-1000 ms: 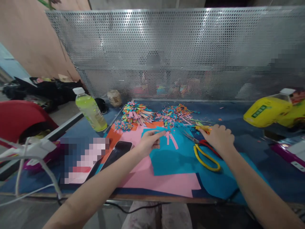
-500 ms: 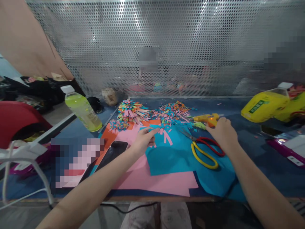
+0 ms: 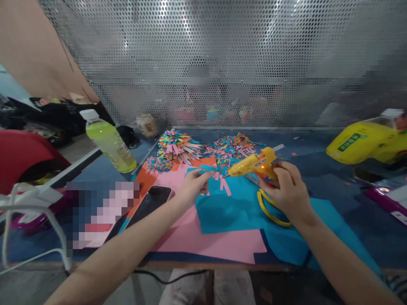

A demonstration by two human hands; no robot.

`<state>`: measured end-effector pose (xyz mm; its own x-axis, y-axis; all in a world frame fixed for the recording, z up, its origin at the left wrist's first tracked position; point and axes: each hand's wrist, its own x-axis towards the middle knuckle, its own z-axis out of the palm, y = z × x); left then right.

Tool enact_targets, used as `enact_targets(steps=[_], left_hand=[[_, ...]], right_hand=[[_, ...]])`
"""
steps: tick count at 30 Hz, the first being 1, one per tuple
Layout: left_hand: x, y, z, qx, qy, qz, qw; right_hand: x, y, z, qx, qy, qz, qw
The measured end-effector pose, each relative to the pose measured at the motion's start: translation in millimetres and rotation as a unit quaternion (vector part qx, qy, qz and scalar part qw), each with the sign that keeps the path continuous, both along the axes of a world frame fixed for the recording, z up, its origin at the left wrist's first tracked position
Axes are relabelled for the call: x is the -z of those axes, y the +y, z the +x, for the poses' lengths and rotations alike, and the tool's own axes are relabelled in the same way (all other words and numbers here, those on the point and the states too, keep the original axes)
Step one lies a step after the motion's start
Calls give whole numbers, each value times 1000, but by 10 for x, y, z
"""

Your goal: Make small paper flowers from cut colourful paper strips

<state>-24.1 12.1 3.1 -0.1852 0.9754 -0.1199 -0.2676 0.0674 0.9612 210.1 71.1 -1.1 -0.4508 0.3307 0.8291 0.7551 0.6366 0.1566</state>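
My right hand (image 3: pixel 288 190) is wrapped round the handle of a yellow hot glue gun (image 3: pixel 251 164), its small light glowing orange. The nozzle points left, close to a bunch of pink and blue paper strips (image 3: pixel 225 185). Those strips hang from the pinched fingers of my left hand (image 3: pixel 197 186), over a sheet of blue paper (image 3: pixel 227 214). Scissors with a yellow handle loop (image 3: pixel 270 212) lie on the blue paper, partly hidden behind my right hand. Beyond my hands sits a fringed bundle of multicoloured paper strips (image 3: pixel 178 146) beside a heap of loose paper snippets (image 3: pixel 235 146).
Pink paper (image 3: pixel 222 245) and a phone (image 3: pixel 154 201) lie at front left. A bottle of green-yellow drink (image 3: pixel 110 144) stands at left. Yellow packaging (image 3: pixel 359 142) is at far right. A perforated metal panel (image 3: pixel 238 63) rises behind the table (image 3: pixel 318 169).
My right hand has picked up the glue gun and moved it left, turning its nozzle toward the paper strips. The red scissor loop is now mostly covered. My left hand stays in place.
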Motion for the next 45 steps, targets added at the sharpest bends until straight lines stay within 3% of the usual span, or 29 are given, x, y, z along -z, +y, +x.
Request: enact_targets(steps=[6, 14, 22, 26, 33, 35, 37, 39, 43, 45], left_hand=[[-16, -1, 11, 6, 3, -3, 1000], [8, 12, -4, 3, 3, -4, 1000], [-5, 10, -11, -7, 7, 0, 1000], [-9, 8, -14, -7, 4, -3, 1000], [0, 28, -34, -18, -15, 0, 1000], [-5, 30, -45, -27, -26, 0, 999], [-14, 28, -53, -29, -33, -4, 999], [-23, 22, -54, -25, -37, -8, 999], [-30, 1, -33, 12, -66, -19, 998], [-33, -14, -13, 43, -83, -23, 995]], right_hand=[[26, 3, 15, 9, -9, 23, 1000], [30, -39, 38, 14, 8, -83, 996], [14, -63, 34, 14, 5, -93, 996], [-6, -89, 33, 20, -13, -57, 998], [-28, -66, 46, 6, -59, 83, 995], [-32, -37, 38, 18, -61, 84, 994], [-19, 24, 43, 38, -38, 32, 998], [16, 126, 79, 85, -2, -66, 994], [127, 376, 231, 219, 23, -274, 936], [155, 449, 288, 271, 8, -317, 909]])
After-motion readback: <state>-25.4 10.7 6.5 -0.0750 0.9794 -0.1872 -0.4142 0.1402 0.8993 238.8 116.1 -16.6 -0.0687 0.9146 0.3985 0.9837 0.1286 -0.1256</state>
